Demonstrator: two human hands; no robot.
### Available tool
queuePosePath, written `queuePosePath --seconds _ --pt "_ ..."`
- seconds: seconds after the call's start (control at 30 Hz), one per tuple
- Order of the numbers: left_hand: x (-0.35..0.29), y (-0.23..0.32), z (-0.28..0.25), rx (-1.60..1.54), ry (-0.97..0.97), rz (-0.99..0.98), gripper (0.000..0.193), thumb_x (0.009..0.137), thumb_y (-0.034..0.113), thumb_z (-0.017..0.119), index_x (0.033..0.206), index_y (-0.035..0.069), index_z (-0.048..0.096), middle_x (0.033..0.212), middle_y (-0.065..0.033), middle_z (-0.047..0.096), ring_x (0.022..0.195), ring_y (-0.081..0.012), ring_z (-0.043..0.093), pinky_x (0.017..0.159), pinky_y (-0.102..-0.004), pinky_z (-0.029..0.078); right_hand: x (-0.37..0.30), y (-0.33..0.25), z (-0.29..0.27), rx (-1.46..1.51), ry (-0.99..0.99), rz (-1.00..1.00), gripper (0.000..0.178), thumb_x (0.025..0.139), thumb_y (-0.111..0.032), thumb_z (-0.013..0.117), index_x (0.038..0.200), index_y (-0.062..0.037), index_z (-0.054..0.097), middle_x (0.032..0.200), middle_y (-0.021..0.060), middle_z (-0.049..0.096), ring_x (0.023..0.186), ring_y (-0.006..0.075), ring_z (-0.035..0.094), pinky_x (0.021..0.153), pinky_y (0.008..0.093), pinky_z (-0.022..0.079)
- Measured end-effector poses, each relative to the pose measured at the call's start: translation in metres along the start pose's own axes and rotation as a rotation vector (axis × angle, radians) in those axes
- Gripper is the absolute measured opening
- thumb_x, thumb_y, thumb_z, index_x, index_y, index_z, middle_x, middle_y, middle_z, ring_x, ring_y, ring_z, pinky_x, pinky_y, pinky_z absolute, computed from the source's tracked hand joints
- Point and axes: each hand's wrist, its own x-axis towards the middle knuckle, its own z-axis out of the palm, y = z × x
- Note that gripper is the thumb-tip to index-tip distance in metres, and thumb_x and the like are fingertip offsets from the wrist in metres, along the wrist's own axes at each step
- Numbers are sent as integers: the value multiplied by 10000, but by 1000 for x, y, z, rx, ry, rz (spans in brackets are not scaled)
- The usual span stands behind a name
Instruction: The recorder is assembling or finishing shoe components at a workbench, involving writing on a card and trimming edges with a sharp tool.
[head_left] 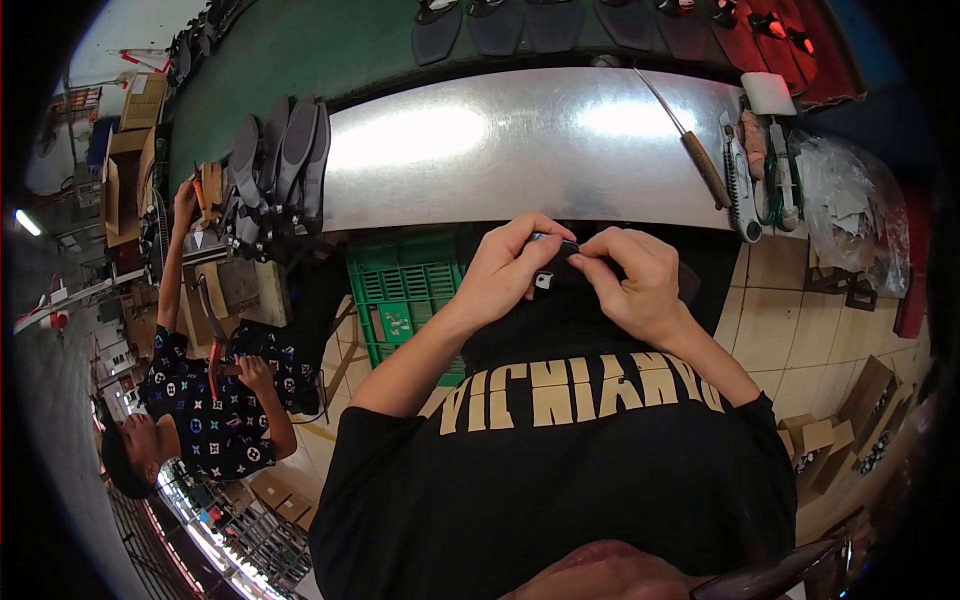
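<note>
Just in front of the metal-topped bench point(440, 190), my two hands meet over my lap. Between them is a small dark strap-like piece point(569, 247), mostly hidden by fingers. My left hand point(500, 265) is closed on one end, thumb and forefinger pinching it. Pressed together, the fingertips of my right hand point(640, 275) grip its other end. A small shiny pale piece point(543, 281) with a dark dot shows below the left fingers; whether it joins the strap, I cannot tell.
A wooden-handled awl point(704, 165) lies on the bench's right side, near a cutter point(740, 190) and a plastic bag point(850, 200). Dark sandals point(298, 150) stand at left; several soles point(555, 25) line the back. A green crate point(405, 300) sits below. Left, a co-worker point(215, 400) holds a red-handled tool.
</note>
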Motion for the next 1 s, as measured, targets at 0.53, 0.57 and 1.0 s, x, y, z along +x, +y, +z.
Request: queuePosePath --seconds 0.53,0.57,1.0 --pt "-2 29 -12 -187 -120 45 132 864 74 572 968 19 632 832 -25 613 744 -84 556 643 -222 443 43 9 -38 811 -591 433 140 836 -138 722 887 -20 668 764 -20 628 731 38 538 659 227 423" --pt "2 32 -12 -214 -73 33 130 860 83 575 963 26 632 826 -27 609 701 -90 561 575 -219 440 44 11 -41 665 -502 326 141 846 -139 708 900 -14 669 764 0 635 732 60 557 672 239 438" --pt "36 -71 -94 -713 359 4 464 929 245 571 1334 29 500 1163 -125 638 1004 -234 663 688 -287 592 29 105 -45 -653 317 110 471 775 -105 673 1229 -47 566 1077 105 550 960 273 509 818 362 441"
